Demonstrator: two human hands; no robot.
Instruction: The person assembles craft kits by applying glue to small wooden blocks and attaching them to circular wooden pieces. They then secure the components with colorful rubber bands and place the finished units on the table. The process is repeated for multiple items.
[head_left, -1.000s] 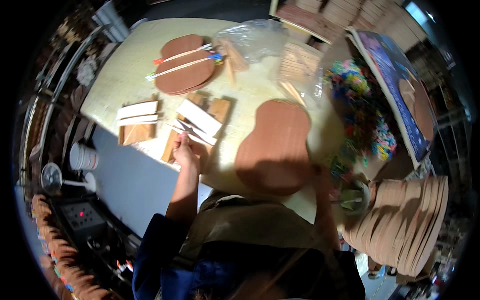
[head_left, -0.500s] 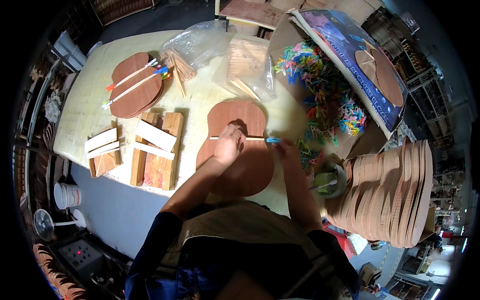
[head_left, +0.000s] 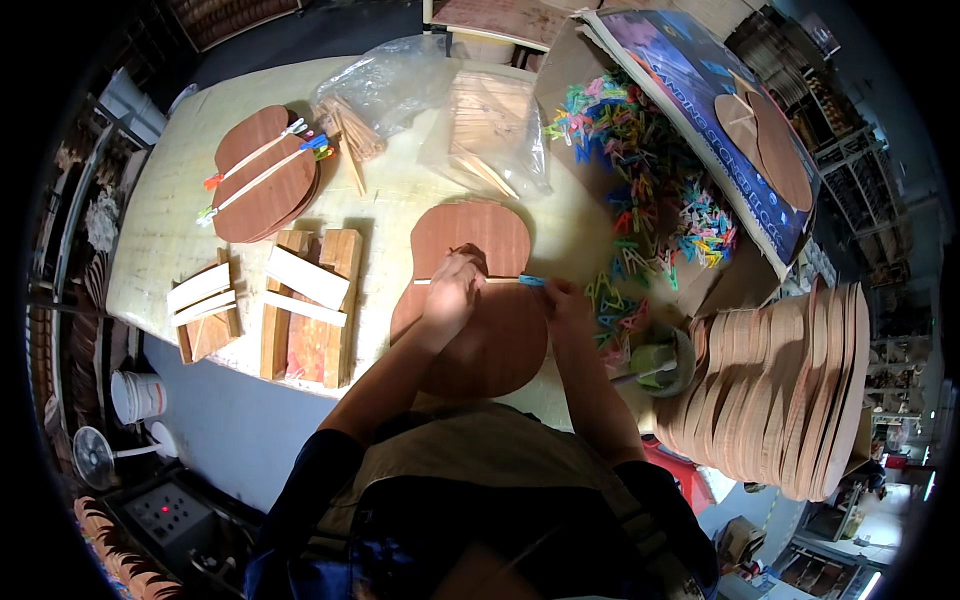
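Note:
A brown guitar-shaped wooden panel [head_left: 485, 345] lies in front of me on the table. Across its narrow waist runs a thin pale wooden strip [head_left: 503, 280]. My left hand [head_left: 456, 292] rests on that strip with its fingers curled in, pressing it against the panel; the fingertips are partly hidden. At the right waist edge my right hand [head_left: 567, 303] pinches a blue clothespin [head_left: 531, 281], whose jaws sit over the strip's end and the panel's edge.
Stacked panels [head_left: 265, 180] with clipped strips lie back left. Wooden blocks [head_left: 342, 300] bear pale strips. Plastic bags [head_left: 497, 120] of strips lie behind. At right stand a carton [head_left: 690, 130] of coloured clothespins, a green pot [head_left: 668, 365] with a brush, and a row of upright panels [head_left: 770, 390].
My right hand has moved left, bringing the blue clothespin from beyond the strip's end onto the panel's edge. My left hand stays on the strip.

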